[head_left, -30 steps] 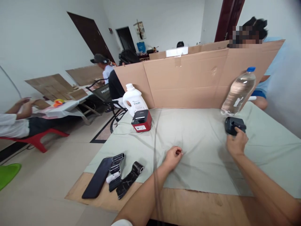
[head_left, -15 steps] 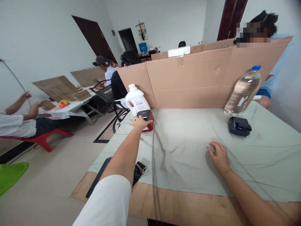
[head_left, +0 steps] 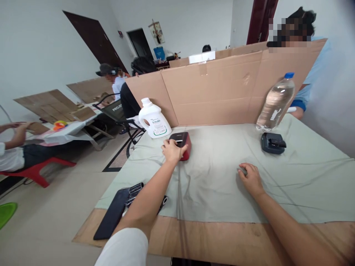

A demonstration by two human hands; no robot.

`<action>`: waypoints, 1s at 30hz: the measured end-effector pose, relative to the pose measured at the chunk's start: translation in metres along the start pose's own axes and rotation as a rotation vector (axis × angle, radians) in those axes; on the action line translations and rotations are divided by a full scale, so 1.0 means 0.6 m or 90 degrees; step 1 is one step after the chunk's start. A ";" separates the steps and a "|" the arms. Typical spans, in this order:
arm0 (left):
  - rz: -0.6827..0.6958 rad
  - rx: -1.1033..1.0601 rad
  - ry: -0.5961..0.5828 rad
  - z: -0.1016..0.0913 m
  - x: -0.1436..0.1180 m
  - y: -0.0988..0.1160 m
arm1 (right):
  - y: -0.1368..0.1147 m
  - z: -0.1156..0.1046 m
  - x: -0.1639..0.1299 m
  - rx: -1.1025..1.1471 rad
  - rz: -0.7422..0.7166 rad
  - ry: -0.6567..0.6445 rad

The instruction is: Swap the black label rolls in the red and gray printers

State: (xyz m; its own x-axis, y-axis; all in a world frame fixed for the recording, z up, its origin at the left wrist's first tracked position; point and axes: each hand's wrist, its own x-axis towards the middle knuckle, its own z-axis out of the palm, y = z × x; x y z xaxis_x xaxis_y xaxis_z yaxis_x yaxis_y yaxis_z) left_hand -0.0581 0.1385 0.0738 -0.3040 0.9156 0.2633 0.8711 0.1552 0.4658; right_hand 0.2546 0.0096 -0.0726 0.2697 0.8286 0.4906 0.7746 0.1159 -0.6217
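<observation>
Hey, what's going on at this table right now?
A person sits at a table covered with a pale green cloth. Their left hand grips a small red and black device near a white jug. Their right hand rests on the cloth, covering something small. A black gadget and a water bottle stand farther back, by a cardboard screen.

A red, black-topped printer (head_left: 181, 145), a pale green cloth (head_left: 222, 177), a white jug (head_left: 153, 123) and a blue-capped clear bottle (head_left: 274, 104) are seen.
</observation>
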 end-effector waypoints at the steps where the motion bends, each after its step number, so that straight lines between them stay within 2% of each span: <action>1: 0.037 -0.018 -0.022 -0.001 -0.026 0.014 | -0.001 0.000 0.000 0.004 0.002 -0.002; 4: 0.143 -0.102 -0.078 -0.004 -0.111 0.047 | -0.003 -0.002 -0.001 0.014 0.012 -0.002; 7: 0.211 -0.254 -0.092 -0.002 -0.192 0.066 | -0.004 -0.005 -0.001 0.028 0.011 -0.002; 10: 0.216 -0.394 -0.089 0.004 -0.259 0.072 | -0.006 -0.008 0.000 0.039 0.008 -0.004; 14: 0.187 -0.430 -0.115 0.005 -0.317 0.062 | -0.010 -0.010 0.000 0.049 0.011 -0.004; 17: 0.182 -0.441 -0.144 -0.004 -0.329 0.042 | -0.012 -0.011 0.000 0.050 0.012 -0.015; 20: 0.163 -0.462 -0.160 -0.002 -0.307 0.017 | -0.017 -0.016 0.002 0.060 0.017 -0.016; 23: 0.060 -0.576 -0.174 0.024 -0.267 -0.004 | -0.034 -0.024 -0.003 0.104 0.027 -0.015; 26: -0.056 -0.766 -0.296 0.055 -0.243 -0.010 | -0.067 -0.028 -0.022 0.189 0.048 -0.055; 28: -0.071 -0.884 -0.398 0.066 -0.244 -0.006 | -0.094 -0.025 -0.041 0.257 0.048 -0.102; 30: -0.070 -0.953 -0.458 0.066 -0.254 0.000 | -0.115 -0.018 -0.061 0.311 0.048 -0.122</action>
State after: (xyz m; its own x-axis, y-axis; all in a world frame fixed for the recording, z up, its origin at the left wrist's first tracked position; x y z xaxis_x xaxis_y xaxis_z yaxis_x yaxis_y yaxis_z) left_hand 0.0034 0.0135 -0.0002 0.2635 0.9637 -0.0421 -0.3867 0.1456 0.9107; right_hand 0.1974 -0.0347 -0.0414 0.1690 0.9246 0.3414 0.3887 0.2559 -0.8851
